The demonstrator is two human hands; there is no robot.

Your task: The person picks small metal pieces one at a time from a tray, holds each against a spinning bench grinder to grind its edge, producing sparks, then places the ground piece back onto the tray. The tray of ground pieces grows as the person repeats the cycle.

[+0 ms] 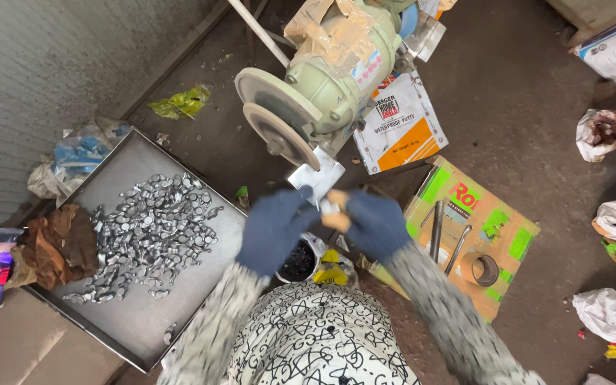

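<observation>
Both my hands wear dark blue gloves and meet just below a pale green bench grinder [336, 71] with a worn disc wheel [279, 132]. My left hand [274, 227] and my right hand [373, 224] together pinch a small shiny metal piece [328, 207] between their fingertips. The piece is blurred and partly hidden by the fingers. To my left lies a flat metal tray [144, 314] holding a heap of several small silver metal parts [152, 232].
A small container of dark stuff [298, 261] sits under my hands. Brown rags [58, 246] lie on the tray's left edge. At the right is a flattened cardboard box [504, 228] with metal rods [438, 229] and a ring [485, 270]. Bags and sacks [607, 132] litter the floor.
</observation>
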